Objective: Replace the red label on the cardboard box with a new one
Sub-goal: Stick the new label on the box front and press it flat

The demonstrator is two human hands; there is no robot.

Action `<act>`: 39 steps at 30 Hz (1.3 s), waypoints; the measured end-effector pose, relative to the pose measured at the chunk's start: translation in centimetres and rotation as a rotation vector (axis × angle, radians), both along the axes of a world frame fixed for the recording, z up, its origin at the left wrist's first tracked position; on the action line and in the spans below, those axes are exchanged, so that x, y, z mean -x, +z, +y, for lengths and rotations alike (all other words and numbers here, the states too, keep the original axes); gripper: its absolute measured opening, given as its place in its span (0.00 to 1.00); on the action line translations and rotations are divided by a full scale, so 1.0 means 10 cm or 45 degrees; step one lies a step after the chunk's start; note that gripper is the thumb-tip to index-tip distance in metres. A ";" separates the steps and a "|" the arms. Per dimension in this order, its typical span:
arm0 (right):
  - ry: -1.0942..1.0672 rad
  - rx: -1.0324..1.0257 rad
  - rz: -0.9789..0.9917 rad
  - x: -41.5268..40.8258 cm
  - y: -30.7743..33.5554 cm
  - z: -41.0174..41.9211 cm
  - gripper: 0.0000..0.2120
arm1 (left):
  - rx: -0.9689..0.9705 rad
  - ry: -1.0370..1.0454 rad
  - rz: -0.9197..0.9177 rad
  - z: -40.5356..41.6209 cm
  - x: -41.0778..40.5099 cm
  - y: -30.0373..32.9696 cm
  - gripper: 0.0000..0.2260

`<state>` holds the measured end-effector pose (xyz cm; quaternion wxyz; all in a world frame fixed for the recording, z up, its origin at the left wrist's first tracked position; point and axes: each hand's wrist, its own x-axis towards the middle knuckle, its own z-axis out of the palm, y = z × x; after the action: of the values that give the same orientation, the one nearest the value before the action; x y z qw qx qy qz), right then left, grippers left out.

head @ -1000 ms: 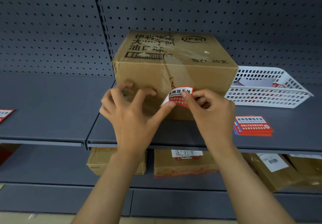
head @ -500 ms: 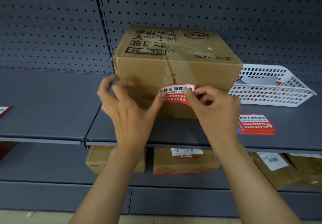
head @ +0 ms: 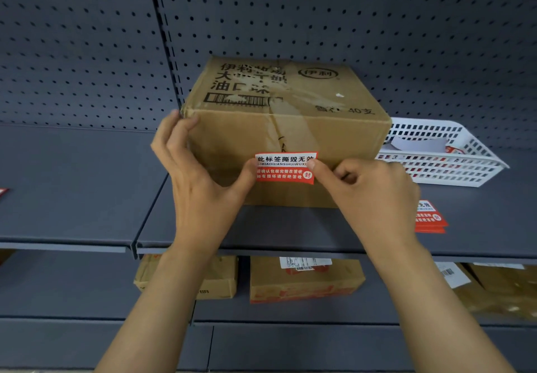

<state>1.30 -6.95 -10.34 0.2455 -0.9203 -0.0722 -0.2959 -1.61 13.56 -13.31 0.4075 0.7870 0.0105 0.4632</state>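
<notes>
A brown cardboard box (head: pixel 293 128) with black print stands on the grey shelf (head: pixel 87 186). A red and white label (head: pixel 285 168) lies flat on its front face, below the tape seam. My left hand (head: pixel 200 181) wraps its fingers around the box's left front corner, and its thumb presses the label's left edge. My right hand (head: pixel 369 195) is curled, with its thumb and forefinger pinching the label's right edge.
A stack of red labels (head: pixel 429 216) lies on the shelf to the right of my right hand. Behind it stands a white perforated basket (head: pixel 441 152) holding paper scraps. Several cardboard boxes (head: pixel 305 281) sit on the lower shelf. A pegboard wall backs the shelf.
The label, curled and held off the box a second ago, now lies flat on the front face. My left fingers moved from the box front to its left corner.
</notes>
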 end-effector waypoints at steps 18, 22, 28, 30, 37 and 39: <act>0.050 -0.286 0.194 -0.11 -0.11 0.01 0.35 | -0.265 -0.034 0.075 0.19 -0.09 0.17 0.38; 0.115 -0.215 0.113 -0.05 -0.14 0.05 0.36 | -0.335 -0.063 0.079 0.16 -0.08 0.11 0.45; 0.135 -0.025 0.118 -0.05 -0.16 0.33 0.33 | -0.350 0.003 0.118 0.11 -0.15 0.11 0.48; 0.085 -0.043 0.116 -0.10 -0.17 0.24 0.35 | -0.350 -0.008 0.129 0.16 -0.15 0.11 0.48; 0.036 0.020 0.024 -0.02 -0.19 0.03 0.35 | -0.383 -0.046 0.137 0.23 -0.11 0.10 0.52; 0.062 0.053 -0.023 0.02 -0.19 0.14 0.33 | -0.367 -0.032 0.143 0.16 -0.11 0.11 0.53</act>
<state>1.06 -5.59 -12.19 0.2328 -0.9205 -0.1029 -0.2965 -0.50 15.15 -12.19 0.2948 0.8621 -0.0431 0.4099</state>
